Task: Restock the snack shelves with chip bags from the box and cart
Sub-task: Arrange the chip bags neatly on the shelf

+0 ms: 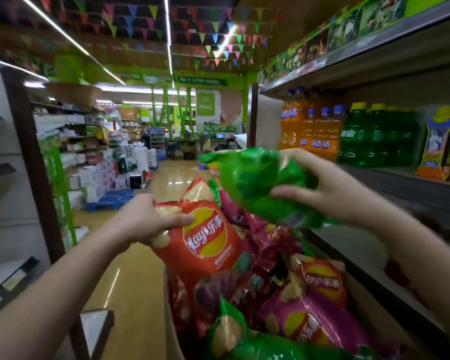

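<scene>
Head view, only one available.

Centre frame: a red chip bag (205, 237) is gripped at its upper left corner by the left hand (143, 219); thumb is laid across the bag face just beside the yellow logo, remaining fingers are curled behind the bag edge. The bag is held tilted, above the pile.

Right of centre: a green chip bag (257, 183) is clamped by the right hand (325, 188); fingers are wrapped over the top and right side, thumb is pressed into the lower face. The bag is raised above the rest, blurred, its left end pointed toward the aisle.

Lower centre to lower right: a cardboard box (170, 326) is seen with its brown wall at the lower middle edge. It is filled with a pile of chip bags (307, 315): purple, red and green ones are mixed, overlapping, lying at odd angles. The red bag's bottom edge is touching or just over the pile; exact contact cannot be told.

Right side: a metal shelf (359, 245) is run along the box, bare surface visible beside the right forearm. Upper right, on the shelf above: orange soda bottles (309, 131), then green soda bottles (374, 136) just beside them, then blue-and-yellow packs (442, 149) at the far right edge.

Left side: white shelving (3, 157) with a dark upright. Background centre: stacked boxes (102, 175) on the floor, near a blue pallet (109, 200).
</scene>
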A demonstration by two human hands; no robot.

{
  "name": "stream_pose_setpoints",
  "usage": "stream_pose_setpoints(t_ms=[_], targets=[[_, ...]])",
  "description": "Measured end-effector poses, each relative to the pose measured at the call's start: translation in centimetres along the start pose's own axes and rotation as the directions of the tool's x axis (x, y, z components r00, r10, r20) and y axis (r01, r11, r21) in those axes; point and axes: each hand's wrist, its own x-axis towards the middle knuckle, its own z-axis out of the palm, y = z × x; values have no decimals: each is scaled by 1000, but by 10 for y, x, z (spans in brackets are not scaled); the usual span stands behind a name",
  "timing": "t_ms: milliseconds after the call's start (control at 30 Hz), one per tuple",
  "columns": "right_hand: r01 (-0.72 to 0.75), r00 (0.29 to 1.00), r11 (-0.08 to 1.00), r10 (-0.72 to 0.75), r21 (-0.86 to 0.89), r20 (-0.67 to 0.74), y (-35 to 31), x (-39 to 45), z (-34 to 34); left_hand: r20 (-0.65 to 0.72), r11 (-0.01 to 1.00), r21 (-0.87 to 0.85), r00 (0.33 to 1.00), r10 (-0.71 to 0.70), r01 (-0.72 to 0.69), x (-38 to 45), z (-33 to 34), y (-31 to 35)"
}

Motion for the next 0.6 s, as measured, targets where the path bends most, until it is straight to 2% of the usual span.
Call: stream_pose_setpoints(t_ms=[100,167,233,300,367,433,533,600], targets=[[233,972,942,-229,-243,44,4,12,42,-165,981,-191,986,-10,-22,2,-5,-7],[272,961,911,-275,-311,35,13,18,64,-231,963,-270,972,-50,-14,-1,-8,-14],[208,978,961,-204,-185,39,20,20,77,-240,919,-394,966,-92,-10,-5,-10,-25],[149,985,988,-152,46,80,20,18,87,-249,855,-518,960,-127,-21,-12,-5,-34],[129,986,959,-150,253,68,21,18,98,-283,798,-602,943,-177,-31,-21,7,-39],[103,995,919,-98,380,-34,18,19,112,-304,761,-648,927,-220,-32,-29,24,-41],[-13,963,865,146,502,-227,17,24,129,-309,702,-711,916,-255,-44,-39,46,-38],[-148,906,814,339,562,-253,19,28,137,-352,683,-727,893,-282,-71,-41,51,-35]])
